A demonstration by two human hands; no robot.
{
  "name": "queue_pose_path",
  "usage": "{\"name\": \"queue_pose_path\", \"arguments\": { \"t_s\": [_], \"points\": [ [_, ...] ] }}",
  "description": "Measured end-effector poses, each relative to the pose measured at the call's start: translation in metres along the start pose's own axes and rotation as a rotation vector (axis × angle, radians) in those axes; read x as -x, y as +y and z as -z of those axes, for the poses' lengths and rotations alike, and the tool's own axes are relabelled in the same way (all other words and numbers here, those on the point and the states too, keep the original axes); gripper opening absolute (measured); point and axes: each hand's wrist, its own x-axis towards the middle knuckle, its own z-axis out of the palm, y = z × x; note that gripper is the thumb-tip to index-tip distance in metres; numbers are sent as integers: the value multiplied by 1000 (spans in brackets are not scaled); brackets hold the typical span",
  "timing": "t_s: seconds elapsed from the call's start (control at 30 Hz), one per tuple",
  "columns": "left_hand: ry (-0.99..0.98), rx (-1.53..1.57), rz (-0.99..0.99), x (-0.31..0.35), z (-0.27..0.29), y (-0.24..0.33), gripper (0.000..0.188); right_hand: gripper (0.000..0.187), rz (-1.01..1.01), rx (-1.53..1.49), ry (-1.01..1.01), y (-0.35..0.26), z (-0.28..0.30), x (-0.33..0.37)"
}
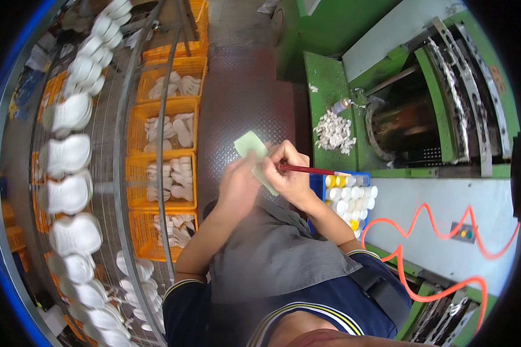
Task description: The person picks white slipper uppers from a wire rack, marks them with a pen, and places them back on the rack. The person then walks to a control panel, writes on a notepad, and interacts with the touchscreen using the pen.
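My left hand (pixel 239 184) is closed on a pale green paper slip (pixel 250 141), with its fingers pressed behind and along it. The paper is tilted in front of my apron. Close against the paper, my right hand (pixel 290 173) is pinched around a slim dark red stick (pixel 309 169). The stick points out to the right and ends in a pale tip over a blue crate. I cannot make out whether it is a pen or a brush. My right fingers hide its other end, and part of the paper is behind both hands.
On the left, orange crates (pixel 162 130) hold white sole-shaped pieces, behind a metal rack (pixel 121 144) of similar pieces (pixel 69 194). To the right are a green machine (pixel 330 75) with white scraps (pixel 334 132), a blue crate (pixel 316 184) of white and yellow-topped containers, and a coiled orange hose (pixel 400 269).
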Motion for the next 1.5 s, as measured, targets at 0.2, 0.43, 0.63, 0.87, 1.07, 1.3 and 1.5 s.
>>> {"name": "queue_pose_path", "arguments": {
  "t_s": [0.2, 0.43, 0.63, 0.87, 1.07, 1.3, 1.5],
  "points": [
    [61, -19, 57, -168, -42, 98, 44, 22, -51, -90, 18, 61, 5, -183],
    [103, -117, 52, -402, -67, 192, 46, 22, 29, -283, 75, 178, 0, -418],
    [203, -147, 92, -548, -123, 283, 44, 23, -40, -150, -22, 219, 14, -596],
    [220, -74, -12, -692, -145, 359, 43, 17, -86, -339, -97, 282, 12, -754],
    [123, -75, -26, -843, -125, 426, 45, 19, 34, -121, -167, 360, -17, -887],
    [93, -59, -12, -1011, -119, 529, 46, 16, 43, -176, -115, 428, -50, -1077],
    [140, -33, -36, -1119, -126, 583, 47, 16, 58, -155, -128, 478, -64, -1188]
  ]
}}
